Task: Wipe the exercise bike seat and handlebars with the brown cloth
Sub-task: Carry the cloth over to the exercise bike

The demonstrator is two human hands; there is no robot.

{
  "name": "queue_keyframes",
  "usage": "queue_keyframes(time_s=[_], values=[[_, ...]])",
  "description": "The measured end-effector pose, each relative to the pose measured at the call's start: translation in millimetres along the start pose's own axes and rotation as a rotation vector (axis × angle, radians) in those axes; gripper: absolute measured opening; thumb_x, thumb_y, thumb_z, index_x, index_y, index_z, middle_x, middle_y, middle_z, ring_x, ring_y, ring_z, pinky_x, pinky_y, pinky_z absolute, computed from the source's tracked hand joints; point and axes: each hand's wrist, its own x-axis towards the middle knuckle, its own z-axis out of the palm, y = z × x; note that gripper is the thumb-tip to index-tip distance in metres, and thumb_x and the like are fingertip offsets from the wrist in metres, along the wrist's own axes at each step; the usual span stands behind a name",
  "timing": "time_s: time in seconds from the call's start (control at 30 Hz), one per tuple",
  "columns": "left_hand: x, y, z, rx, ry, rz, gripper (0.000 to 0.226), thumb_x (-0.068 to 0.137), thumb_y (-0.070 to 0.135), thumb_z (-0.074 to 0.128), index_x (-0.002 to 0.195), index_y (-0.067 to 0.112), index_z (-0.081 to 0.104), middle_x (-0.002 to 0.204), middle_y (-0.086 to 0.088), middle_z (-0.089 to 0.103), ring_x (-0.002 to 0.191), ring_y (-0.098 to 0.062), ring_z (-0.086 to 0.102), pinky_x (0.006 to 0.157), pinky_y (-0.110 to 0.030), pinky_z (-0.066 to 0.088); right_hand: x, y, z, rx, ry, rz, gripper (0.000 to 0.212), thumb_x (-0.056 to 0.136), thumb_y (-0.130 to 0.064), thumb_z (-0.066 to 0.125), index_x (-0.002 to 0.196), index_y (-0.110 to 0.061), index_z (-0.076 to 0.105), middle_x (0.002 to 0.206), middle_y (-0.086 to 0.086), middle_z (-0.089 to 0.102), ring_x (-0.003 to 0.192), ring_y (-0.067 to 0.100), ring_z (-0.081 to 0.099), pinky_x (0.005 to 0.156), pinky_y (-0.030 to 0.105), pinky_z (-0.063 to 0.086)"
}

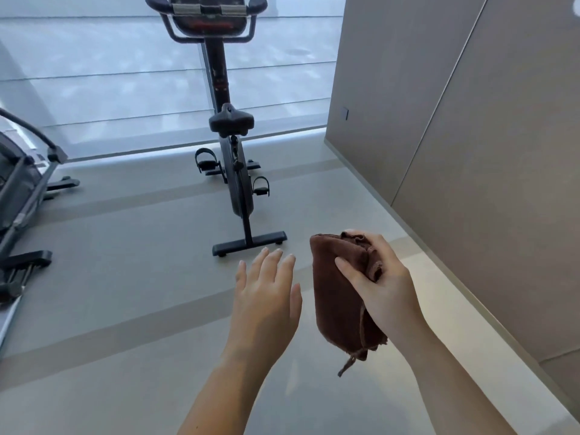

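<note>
Treadmill (pixel 18 189) at left edge. Bike (pixel 238 183) stands upper centre, seat (pixel 231 120) below handlebars (pixel 150 2). Lower centre, left hand (pixel 266 296) spread with straight fingers, just beside the cloth (pixel 339 293), gripped in the right hand (pixel 383 284), well apart from the bike.

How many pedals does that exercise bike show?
2. The far pedal sticks out picture-left of the bike body; the near pedal sticks out picture-right. None seems hidden.

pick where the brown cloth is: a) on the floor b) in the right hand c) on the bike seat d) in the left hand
b, the right hand grips the bunched brown cloth while the left hand is open and holds nothing.
</note>
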Motion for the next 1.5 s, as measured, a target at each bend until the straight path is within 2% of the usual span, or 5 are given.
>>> queue_keyframes(time_s=[0.37,0.6,0.8,1.27,1.5], values=[[236,-9,97,0.003,0.041,-0.041,0.037,0.079,0.008,0.068,0.115,0.002,0.059,0.119,-0.018,0.06,0.119,-0.037,0.05,0.099,-0.058,0.032,245,79,-31,0.012,-0.028,-0.045,0.028,0.08,-0.03,0.065,0.102,-0.043,0.055,0.1,-0.032,0.061,0.09,-0.014,0.056,0.069,-0.003,0.038],[329,-46,125,0.017,0.105,-0.148,0.039,0.076,0.004,0.07,0.113,0.001,0.06,0.118,-0.019,0.06,0.117,-0.038,0.051,0.096,-0.059,0.033,364,107,-13,0.016,-0.125,-0.064,0.028,0.081,-0.026,0.066,0.102,-0.042,0.055,0.101,-0.031,0.06,0.089,-0.013,0.056,0.068,-0.001,0.039],[383,-113,143,0.054,0.115,-0.208,0.04,0.074,0.003,0.072,0.112,-0.001,0.061,0.115,-0.019,0.062,0.115,-0.038,0.052,0.095,-0.059,0.035,440,129,43,0.023,-0.193,-0.031,0.031,0.081,-0.024,0.067,0.099,-0.047,0.055,0.091,-0.032,0.063,0.084,-0.01,0.059,0.067,0.001,0.041],[534,-344,154,0.084,0.031,-0.183,0.039,0.076,0.004,0.069,0.113,-0.001,0.06,0.118,-0.021,0.06,0.117,-0.039,0.05,0.096,-0.06,0.036,621,130,246,0.014,-0.168,-0.007,0.031,0.082,-0.029,0.066,0.1,-0.05,0.053,0.096,-0.03,0.062,0.084,-0.01,0.059,0.066,0.002,0.042],[593,-409,177,0.071,0.013,-0.178,0.039,0.075,0.005,0.071,0.112,0.0,0.061,0.117,-0.02,0.06,0.116,-0.039,0.051,0.095,-0.057,0.036,682,158,288,-0.007,-0.151,0.067,0.032,0.081,-0.027,0.067,0.101,-0.048,0.054,0.094,-0.033,0.062,0.085,-0.012,0.058,0.068,0.0,0.04]])
